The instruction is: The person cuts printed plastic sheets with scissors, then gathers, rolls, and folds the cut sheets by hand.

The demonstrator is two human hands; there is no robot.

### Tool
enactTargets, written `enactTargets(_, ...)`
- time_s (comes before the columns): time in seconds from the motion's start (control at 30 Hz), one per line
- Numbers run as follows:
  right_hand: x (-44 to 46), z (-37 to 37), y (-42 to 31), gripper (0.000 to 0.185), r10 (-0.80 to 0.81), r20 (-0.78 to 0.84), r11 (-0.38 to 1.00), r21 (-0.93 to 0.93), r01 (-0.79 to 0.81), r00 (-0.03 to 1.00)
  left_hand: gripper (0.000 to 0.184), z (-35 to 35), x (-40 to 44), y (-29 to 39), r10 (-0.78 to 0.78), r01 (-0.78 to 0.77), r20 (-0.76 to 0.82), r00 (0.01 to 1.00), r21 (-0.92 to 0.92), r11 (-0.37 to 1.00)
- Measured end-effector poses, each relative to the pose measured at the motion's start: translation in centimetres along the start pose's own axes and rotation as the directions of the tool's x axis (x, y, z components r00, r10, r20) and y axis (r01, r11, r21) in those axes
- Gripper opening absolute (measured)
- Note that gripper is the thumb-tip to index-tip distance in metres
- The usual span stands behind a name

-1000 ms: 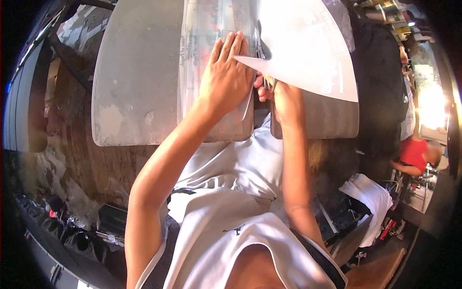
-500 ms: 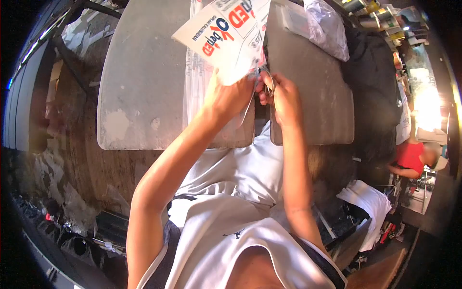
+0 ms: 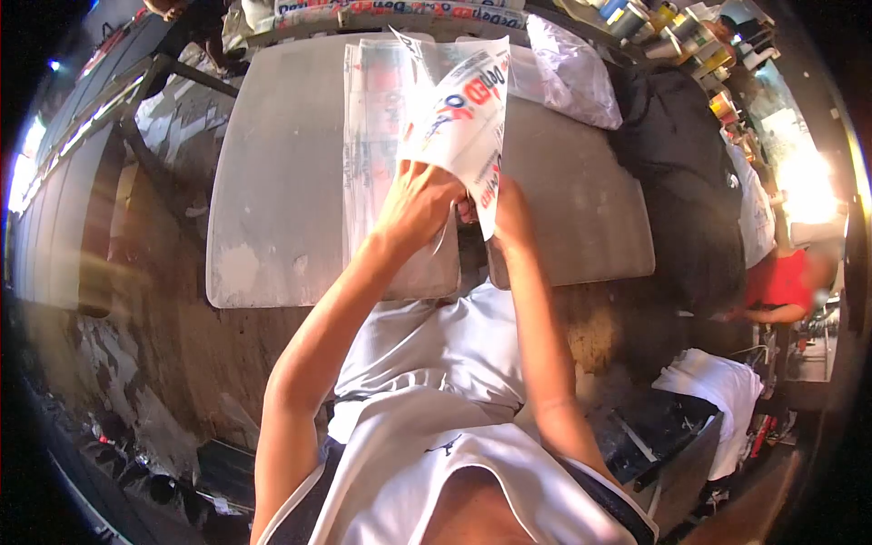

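Observation:
A white printed plastic sheet (image 3: 463, 118) with red and blue lettering stands up, curled, above the gap between two grey boards. My left hand (image 3: 422, 195) is closed on its lower edge, fingers tucked behind the sheet. My right hand (image 3: 513, 213) is at the sheet's lower right corner, partly covered by it. Its visible fingertips are curled near my left hand; what they hold is hidden. Flat printed plastic sheets (image 3: 363, 154) lie on the left grey board (image 3: 282, 173), under and beside my left forearm.
The right grey board (image 3: 581, 191) bears a crumpled clear plastic bag (image 3: 577, 77) at its far edge. Printed material (image 3: 409, 11) lies beyond the boards. Dark cloth (image 3: 681, 173) and spools (image 3: 631, 23) are to the right. A person in red (image 3: 779, 280) sits farther right.
The printed sheet has swung lower and to the right, now covering part of my right hand. Both hands have come slightly nearer my body. A thin loop seen at my right hand earlier is now hidden.

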State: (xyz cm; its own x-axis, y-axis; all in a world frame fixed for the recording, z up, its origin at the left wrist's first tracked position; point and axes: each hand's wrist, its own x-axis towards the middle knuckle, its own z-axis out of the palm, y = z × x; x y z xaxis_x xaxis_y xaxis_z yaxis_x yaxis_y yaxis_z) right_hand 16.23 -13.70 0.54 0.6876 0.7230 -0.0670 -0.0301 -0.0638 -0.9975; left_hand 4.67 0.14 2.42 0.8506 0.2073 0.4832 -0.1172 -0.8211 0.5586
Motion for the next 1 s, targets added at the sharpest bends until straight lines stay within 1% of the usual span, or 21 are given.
enactTargets(0.03, -0.1, 0.3, -0.1, 0.024, -0.005, -0.023, 0.978, 0.209, 0.009, 1.0, 0.027, 0.0, 0.1, 0.1, 0.078, -0.077, -0.004, 0.997, 0.094, 0.993)
enactTargets(0.07, 0.1, 0.5, 0.0, 0.024, -0.017, -0.024, 0.977, 0.214, 0.021, 1.0, 0.024, 0.1, 0.3, 0.1, 0.154, -0.151, -0.002, 0.988, 0.188, 0.97)
enactTargets(0.1, 0.6, 0.5, 0.2, 0.027, 0.054, -0.071, 0.974, 0.225, -0.037, 0.996, 0.023, 0.7, 0.8, 0.5, 0.221, -0.199, -0.103, 0.97, 0.191, 0.961)
enactTargets(0.13, 1.3, 0.3, 0.8, 0.033, 0.126, -0.116, 0.966, 0.239, -0.095, 0.985, 0.023, 0.2, 1.0, 0.9, 0.23, -0.206, -0.103, 0.968, 0.198, 0.958)
enactTargets(0.2, 2.5, -0.4, 3.0, 0.036, -0.11, -0.188, 0.989, 0.072, 0.125, 0.976, 0.031, -0.9, 1.2, 1.7, 0.274, -0.28, 0.058, 0.96, 0.225, 0.933)
enactTargets(0.23, 3.2, -0.8, 4.1, 0.04, -0.225, -0.219, 0.974, -0.02, 0.227, 0.949, 0.041, -0.6, 1.3, 1.4, 0.272, -0.276, 0.052, 0.961, 0.261, 0.925)
enactTargets(0.27, 1.4, 0.3, 1.3, 0.037, -0.112, -0.202, 0.981, 0.133, 0.141, 0.973, 0.041, -0.7, 1.4, 1.7, 0.275, -0.28, 0.054, 0.96, 0.26, 0.924)
enactTargets(0.3, -0.4, 1.4, -1.8, 0.033, 0.002, -0.183, 0.958, 0.281, 0.05, 0.983, 0.043, -1.0, 1.6, 2.0, 0.265, -0.263, 0.015, 0.964, 0.202, 0.944)
enactTargets(0.33, -0.4, 1.3, -1.6, 0.033, 0.002, -0.185, 0.957, 0.285, 0.051, 0.983, 0.046, -1.2, 1.7, 2.4, 0.251, -0.246, -0.021, 0.968, 0.142, 0.959)
enactTargets(0.4, 0.0, 1.2, -0.7, 0.033, 0.078, -0.096, 0.935, 0.352, -0.039, 0.992, 0.046, -1.5, 1.9, 2.7, 0.254, -0.247, -0.042, 0.966, 0.131, 0.96)
enactTargets(0.47, 0.6, 1.0, 0.1, 0.028, 0.023, -0.062, 0.952, 0.305, -0.003, 0.998, 0.045, -1.1, 1.8, 2.5, 0.025, -0.02, -0.088, 0.996, 0.054, 0.998)
enactTargets(0.5, 0.9, 0.7, 0.4, 0.025, 0.081, -0.04, 0.946, 0.318, -0.065, 0.996, 0.044, -0.9, 1.6, 2.4, -0.055, 0.073, -0.136, 0.989, 0.128, 0.989)
enactTargets(0.53, 1.0, 0.6, 0.2, 0.022, 0.139, -0.017, 0.936, 0.328, -0.125, 0.99, 0.044, -0.7, 1.6, 1.8, -0.05, 0.068, -0.14, 0.989, 0.131, 0.989)
enactTargets(0.6, 0.5, 0.6, -0.2, 0.023, 0.12, -0.017, 0.939, 0.326, -0.108, 0.993, 0.04, -0.3, 1.4, 0.5, -0.205, 0.241, -0.216, 0.955, 0.154, 0.958)
enactTargets(0.63, 0.5, 0.7, -0.3, 0.022, 0.117, -0.035, 0.949, 0.298, -0.102, 0.993, 0.037, -1.1, 1.8, 0.8, -0.297, 0.321, -0.133, 0.945, 0.219, 0.922)
enactTargets(0.73, 0.2, 1.1, -0.2, 0.025, 0.127, -0.06, 0.963, 0.249, -0.108, 0.99, 0.03, -1.6, 3.1, -0.4, -0.251, 0.296, -0.18, 0.951, 0.298, 0.908)
enactTargets(0.8, -0.3, 1.3, 0.4, 0.03, 0.173, -0.088, 0.965, 0.213, -0.151, 0.981, 0.031, -1.8, 4.3, -1.0, -0.195, 0.259, -0.23, 0.953, 0.289, 0.922)
enactTargets(0.87, -1.7, 1.2, -0.5, 0.034, 0.141, -0.085, 0.969, 0.215, -0.12, 0.986, 0.031, -1.3, 5.2, -2.1, -0.145, 0.223, -0.272, 0.951, 0.28, 0.934)
enactTargets(0.93, -2.4, 1.0, -0.9, 0.031, 0.235, -0.043, 0.952, 0.212, -0.221, 0.971, 0.036, -0.1, 5.8, -3.9, 0.006, 0.132, -0.303, 0.953, 0.433, 0.892)
enactTargets(0.97, -3.4, 1.3, -1.9, 0.032, 0.213, -0.067, 0.97, 0.131, -0.203, 0.975, 0.043, 0.3, 5.8, -4.6, -0.09, 0.184, -0.223, 0.971, 0.449, 0.875)
enactTargets(1.0, -3.4, 1.2, -1.6, 0.032, 0.215, -0.069, 0.97, 0.13, -0.205, 0.974, 0.043, 0.7, 5.6, -5.2, -0.091, 0.184, -0.222, 0.971, 0.446, 0.876)
